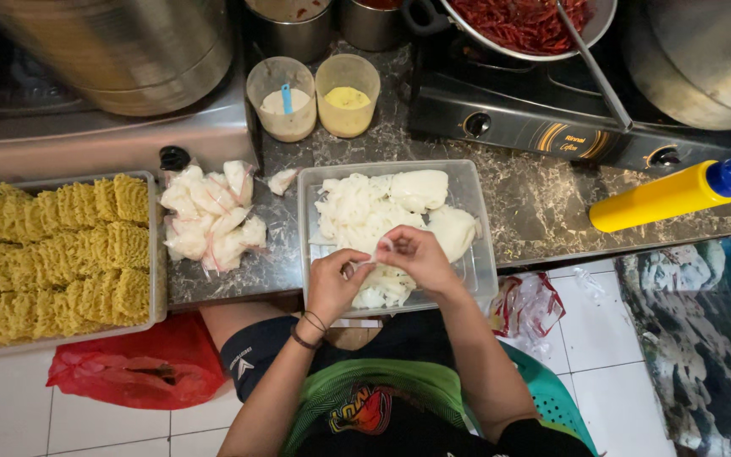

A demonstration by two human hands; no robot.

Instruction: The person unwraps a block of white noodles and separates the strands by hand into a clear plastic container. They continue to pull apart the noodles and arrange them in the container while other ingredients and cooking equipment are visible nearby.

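Both hands meet over the near edge of a clear plastic tub (473, 222) at the centre of the frame. The left hand (332, 283) and the right hand (416, 256) each pinch, with closed fingertips, the same thin white strip (376, 254), which hangs just above the heap of white noodle sheets (357, 216) filling the tub's left half. On the tub's right half lie what look like three larger white lumps (433, 207), though their edges blur together.

The tub's front wall overhangs the front edge of the marble bench (543, 211). Left of it, a pile of small knotted white packets (209, 211) sits close by, with a narrow strip of bench between. Further left, a tray of yellow noodle blocks (52, 254) reaches the frame's left edge. To the right of the tub the bench is open as far as one yellow squeeze bottle (666, 196) at right centre.

Behind the tub stand two plastic cups (315, 97), and at the upper right one gas stove (543, 118) carries a pan of red chillies (522, 21).
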